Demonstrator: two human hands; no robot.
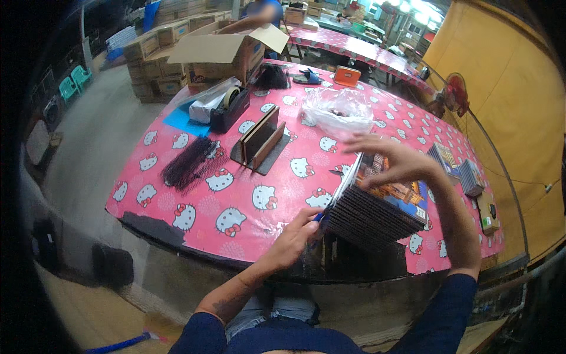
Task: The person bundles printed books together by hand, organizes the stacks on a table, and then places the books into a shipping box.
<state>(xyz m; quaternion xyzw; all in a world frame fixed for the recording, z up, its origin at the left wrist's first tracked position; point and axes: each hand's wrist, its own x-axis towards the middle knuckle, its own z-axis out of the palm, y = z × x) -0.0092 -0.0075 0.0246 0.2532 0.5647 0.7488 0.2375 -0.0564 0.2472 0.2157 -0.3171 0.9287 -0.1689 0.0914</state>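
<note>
A thick stack of wire-bound booklets (pixel 377 219) with colourful picture covers sits at the table's near edge, its black bound edges facing me. At the stack's left side, my left hand (pixel 298 235) is closed around a small blue object (pixel 319 216), mostly hidden by the fingers, so its kind is unclear. My right hand (pixel 396 158) arches over the top cover with thumb and fingers apart, holding nothing. Left of the stack stands a holder with two upright wooden boards (pixel 265 138). A bundle of black wire binding strips (pixel 187 164) lies farther left.
A pink patterned tablecloth (pixel 236 200) covers the table. Toward the back are a tape dispenser (pixel 230 111), a clear plastic bag (pixel 337 112), an orange object (pixel 346 76) and an open carton (pixel 218 59). Smaller stacks (pixel 470 178) lie right, near a fan (pixel 456 94). Another person (pixel 259 15) is behind.
</note>
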